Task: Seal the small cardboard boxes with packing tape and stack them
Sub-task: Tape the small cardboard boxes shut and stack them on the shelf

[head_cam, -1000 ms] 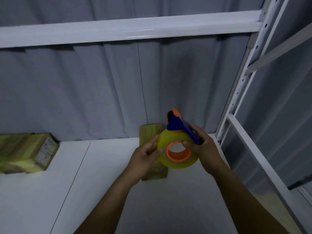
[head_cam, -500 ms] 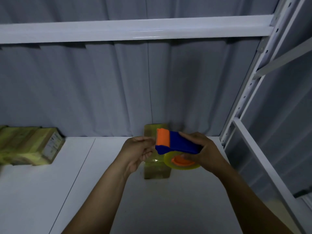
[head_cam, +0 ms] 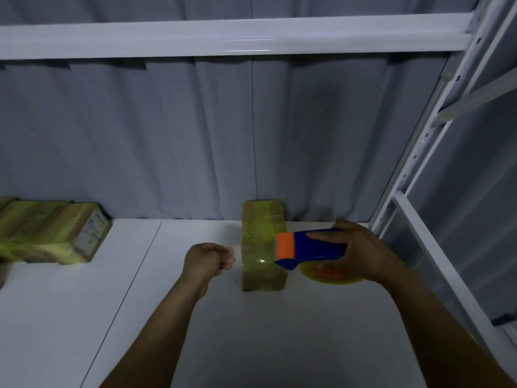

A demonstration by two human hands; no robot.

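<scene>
Gripping the tape dispenser (head_cam: 313, 245) in your right hand (head_cam: 361, 253), left hand (head_cam: 209, 257) a loose fist, empty as far as shows, you'd find the light, stiff box (head_cam: 264, 245) between them slick with tape; hold its bare ends.

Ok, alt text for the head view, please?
Right hand holds a blue-and-orange tape dispenser over a small box on a white shelf; left hand pinches closed beside it. More boxes sit far left.
</scene>
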